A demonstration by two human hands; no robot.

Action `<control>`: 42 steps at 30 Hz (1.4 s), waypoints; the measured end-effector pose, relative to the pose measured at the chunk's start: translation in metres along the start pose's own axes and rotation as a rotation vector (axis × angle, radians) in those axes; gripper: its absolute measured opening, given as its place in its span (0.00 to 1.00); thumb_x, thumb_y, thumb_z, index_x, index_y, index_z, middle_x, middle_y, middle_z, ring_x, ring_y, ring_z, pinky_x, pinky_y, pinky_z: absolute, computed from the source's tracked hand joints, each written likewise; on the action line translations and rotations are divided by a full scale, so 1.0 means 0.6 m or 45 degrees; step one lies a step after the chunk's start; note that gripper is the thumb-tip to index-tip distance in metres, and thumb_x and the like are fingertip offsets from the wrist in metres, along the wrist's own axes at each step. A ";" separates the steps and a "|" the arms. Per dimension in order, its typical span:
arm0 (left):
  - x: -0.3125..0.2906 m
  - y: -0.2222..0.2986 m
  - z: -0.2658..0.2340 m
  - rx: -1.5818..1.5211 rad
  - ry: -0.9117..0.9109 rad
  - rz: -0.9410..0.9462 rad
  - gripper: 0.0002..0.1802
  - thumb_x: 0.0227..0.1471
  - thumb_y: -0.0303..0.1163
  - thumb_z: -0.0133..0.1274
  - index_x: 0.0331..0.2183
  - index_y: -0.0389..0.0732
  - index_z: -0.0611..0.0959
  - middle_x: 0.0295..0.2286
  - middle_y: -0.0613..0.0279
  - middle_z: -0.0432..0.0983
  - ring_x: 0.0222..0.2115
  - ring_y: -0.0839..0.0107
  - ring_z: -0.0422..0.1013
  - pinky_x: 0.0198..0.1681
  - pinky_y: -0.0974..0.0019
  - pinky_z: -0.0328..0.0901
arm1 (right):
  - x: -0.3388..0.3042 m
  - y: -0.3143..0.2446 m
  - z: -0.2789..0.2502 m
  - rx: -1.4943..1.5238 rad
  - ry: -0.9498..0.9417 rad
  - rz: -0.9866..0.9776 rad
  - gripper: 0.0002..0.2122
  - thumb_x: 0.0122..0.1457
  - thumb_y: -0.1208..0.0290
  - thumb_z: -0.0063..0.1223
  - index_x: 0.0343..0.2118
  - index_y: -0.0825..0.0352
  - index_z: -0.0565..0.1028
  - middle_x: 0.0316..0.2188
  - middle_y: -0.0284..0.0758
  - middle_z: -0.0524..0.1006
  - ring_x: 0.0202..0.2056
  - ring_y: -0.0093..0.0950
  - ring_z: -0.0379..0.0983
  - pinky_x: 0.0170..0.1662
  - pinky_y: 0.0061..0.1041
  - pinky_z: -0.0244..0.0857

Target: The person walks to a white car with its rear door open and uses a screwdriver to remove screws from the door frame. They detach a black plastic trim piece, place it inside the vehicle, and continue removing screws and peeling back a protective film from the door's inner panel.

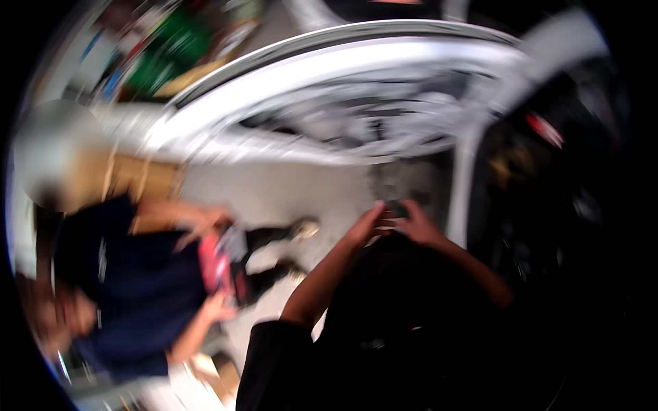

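My left hand and my right hand are close together in front of my dark clothing, with fingers bent toward each other. Between their fingertips shows a small dark greenish thing, too blurred to name. Both hands appear closed about it. Beyond them stands a white car door, swung open, its inner side toward me. The metal inside the door is partly bare, with dark openings. My hands are apart from the door.
To the left a person in a dark blue shirt holds a red and grey thing. Cardboard boxes lie behind them. A green item stands at the far left. The car's dark interior is on the right.
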State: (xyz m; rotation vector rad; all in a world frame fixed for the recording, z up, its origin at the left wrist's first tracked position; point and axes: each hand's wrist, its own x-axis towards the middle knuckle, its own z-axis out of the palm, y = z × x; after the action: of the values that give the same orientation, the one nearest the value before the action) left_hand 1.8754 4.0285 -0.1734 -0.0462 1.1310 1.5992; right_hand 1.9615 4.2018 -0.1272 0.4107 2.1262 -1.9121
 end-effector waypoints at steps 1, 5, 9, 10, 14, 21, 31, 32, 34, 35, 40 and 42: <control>0.016 0.008 0.028 -0.017 -0.086 -0.013 0.29 0.55 0.54 0.42 0.47 0.41 0.70 0.39 0.60 0.72 0.38 0.70 0.69 0.41 0.63 0.65 | -0.008 0.010 -0.005 -0.062 0.034 -0.051 0.22 0.53 0.70 0.50 0.51 0.70 0.61 0.44 0.45 0.69 0.45 0.36 0.68 0.48 0.33 0.62; 0.085 -0.020 0.074 0.061 -0.062 -0.039 0.22 0.57 0.48 0.42 0.44 0.42 0.72 0.35 0.63 0.73 0.36 0.73 0.70 0.36 0.67 0.67 | -0.007 0.051 -0.057 -0.280 0.104 -0.276 0.22 0.51 0.67 0.52 0.47 0.70 0.64 0.40 0.50 0.71 0.43 0.45 0.69 0.45 0.35 0.63; 0.121 -0.055 0.114 0.166 -0.017 -0.187 0.18 0.57 0.44 0.43 0.42 0.40 0.73 0.35 0.62 0.73 0.35 0.72 0.71 0.35 0.67 0.67 | -0.067 0.086 -0.103 -0.321 0.204 -0.118 0.21 0.50 0.63 0.51 0.46 0.68 0.66 0.36 0.48 0.74 0.40 0.46 0.70 0.43 0.37 0.63; 0.120 -0.062 0.125 0.200 0.025 -0.199 0.18 0.57 0.43 0.43 0.41 0.40 0.73 0.35 0.61 0.74 0.35 0.71 0.71 0.35 0.67 0.67 | -0.071 0.110 -0.106 -0.307 0.227 -0.132 0.20 0.49 0.63 0.52 0.44 0.67 0.67 0.35 0.47 0.74 0.39 0.45 0.71 0.42 0.38 0.64; 0.138 -0.077 0.118 0.310 0.104 -0.024 0.14 0.55 0.38 0.45 0.38 0.38 0.73 0.38 0.55 0.74 0.37 0.64 0.72 0.38 0.63 0.69 | -0.085 0.202 -0.175 -0.257 0.510 0.089 0.15 0.49 0.62 0.51 0.37 0.66 0.73 0.32 0.44 0.77 0.37 0.41 0.73 0.40 0.36 0.66; 0.102 -0.165 -0.189 0.565 0.763 -0.262 0.21 0.46 0.37 0.49 0.44 0.43 0.71 0.41 0.59 0.71 0.41 0.62 0.68 0.39 0.54 0.67 | -0.269 0.493 -0.463 -0.441 1.648 0.814 0.15 0.52 0.61 0.47 0.41 0.63 0.74 0.38 0.43 0.75 0.40 0.42 0.72 0.42 0.40 0.66; -0.145 -0.290 -0.172 1.264 0.884 -0.534 0.17 0.43 0.36 0.49 0.36 0.38 0.73 0.33 0.51 0.71 0.33 0.57 0.67 0.34 0.53 0.64 | -0.432 0.768 -0.493 -0.540 1.652 1.507 0.13 0.54 0.64 0.44 0.39 0.63 0.76 0.40 0.44 0.74 0.44 0.41 0.70 0.47 0.37 0.64; -0.141 -0.295 -0.158 1.327 0.821 -0.502 0.16 0.43 0.35 0.49 0.35 0.37 0.73 0.32 0.50 0.72 0.32 0.56 0.67 0.34 0.54 0.64 | -0.434 0.770 -0.499 -0.524 1.599 1.513 0.14 0.54 0.63 0.44 0.40 0.63 0.75 0.42 0.44 0.74 0.45 0.41 0.69 0.47 0.36 0.64; -0.105 -0.275 -0.132 1.456 0.699 -0.386 0.15 0.43 0.35 0.48 0.33 0.35 0.74 0.30 0.48 0.72 0.30 0.55 0.67 0.33 0.55 0.63 | -0.442 0.759 -0.517 -0.463 1.520 1.519 0.16 0.55 0.61 0.44 0.42 0.63 0.74 0.44 0.44 0.73 0.47 0.39 0.69 0.48 0.36 0.63; -0.094 -0.255 -0.112 1.512 0.664 -0.335 0.15 0.43 0.35 0.48 0.32 0.34 0.74 0.28 0.47 0.72 0.29 0.55 0.67 0.32 0.55 0.63 | -0.442 0.771 -0.523 -0.400 1.751 1.411 0.17 0.55 0.60 0.44 0.44 0.63 0.73 0.45 0.43 0.72 0.47 0.38 0.68 0.48 0.36 0.63; -0.036 -0.200 -0.022 1.660 0.578 -0.087 0.14 0.42 0.34 0.48 0.27 0.30 0.75 0.24 0.45 0.73 0.25 0.56 0.68 0.31 0.58 0.63 | -0.412 0.824 -0.522 -0.273 2.373 1.012 0.19 0.56 0.59 0.44 0.48 0.64 0.70 0.49 0.42 0.69 0.50 0.38 0.67 0.52 0.36 0.59; -0.015 -0.196 0.020 1.594 0.554 -0.008 0.13 0.41 0.32 0.49 0.28 0.31 0.74 0.24 0.49 0.73 0.25 0.61 0.69 0.31 0.61 0.63 | -0.392 0.818 -0.522 -0.320 2.358 1.059 0.20 0.57 0.60 0.43 0.49 0.65 0.69 0.50 0.43 0.69 0.50 0.38 0.66 0.54 0.37 0.56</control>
State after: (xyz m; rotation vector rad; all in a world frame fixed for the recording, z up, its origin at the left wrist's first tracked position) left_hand 1.9758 4.0204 -0.2357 0.4396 2.2838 0.6459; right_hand 2.3623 4.5518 -0.4601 3.1081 1.8838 -0.4265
